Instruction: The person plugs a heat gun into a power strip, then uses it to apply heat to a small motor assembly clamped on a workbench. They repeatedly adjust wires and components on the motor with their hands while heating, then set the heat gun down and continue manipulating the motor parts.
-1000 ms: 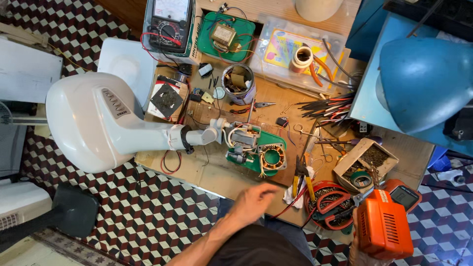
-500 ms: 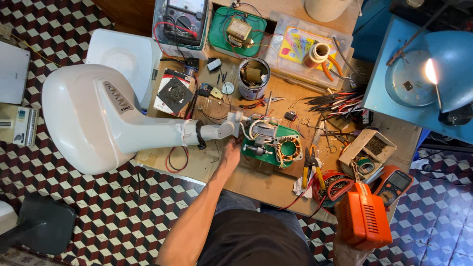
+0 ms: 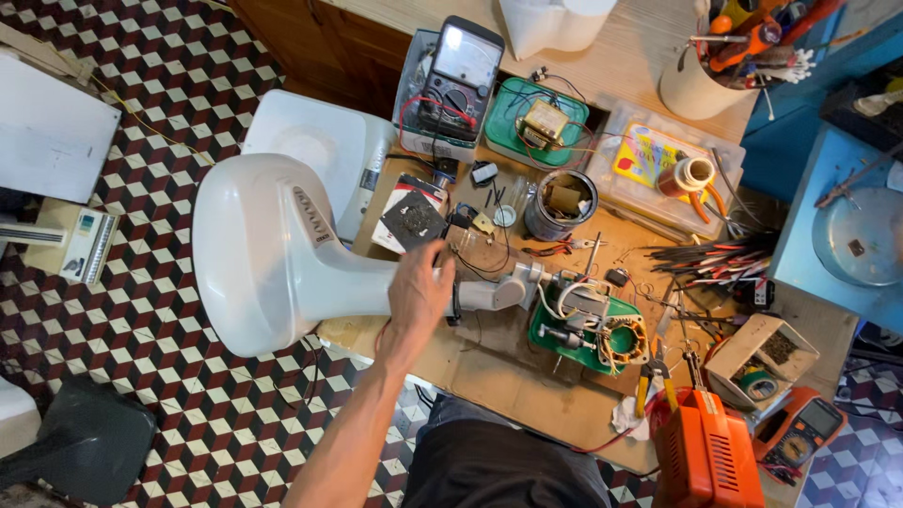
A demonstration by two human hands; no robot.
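My left hand (image 3: 419, 293) reaches up from the lower left and wraps around the narrow neck of a large white appliance housing (image 3: 273, 254), which lies on its side over the left edge of the wooden workbench (image 3: 499, 386). A grey joint (image 3: 494, 293) links that neck to an opened motor on a green plate (image 3: 588, 329), with copper windings and loose wires showing. My right hand is out of view.
An analog multimeter (image 3: 456, 75), a green tray with a transformer (image 3: 541, 122), a tin can (image 3: 560, 202) and a clear plastic box (image 3: 658, 165) crowd the back. An orange tool (image 3: 705, 452), an orange meter (image 3: 800, 428) and a cardboard box (image 3: 762, 357) sit at the right. A white stool (image 3: 315, 141) stands on the checkered floor.
My left hand rose from the bench's front edge to the white housing's neck and closed around it. The view has shifted and moved closer.
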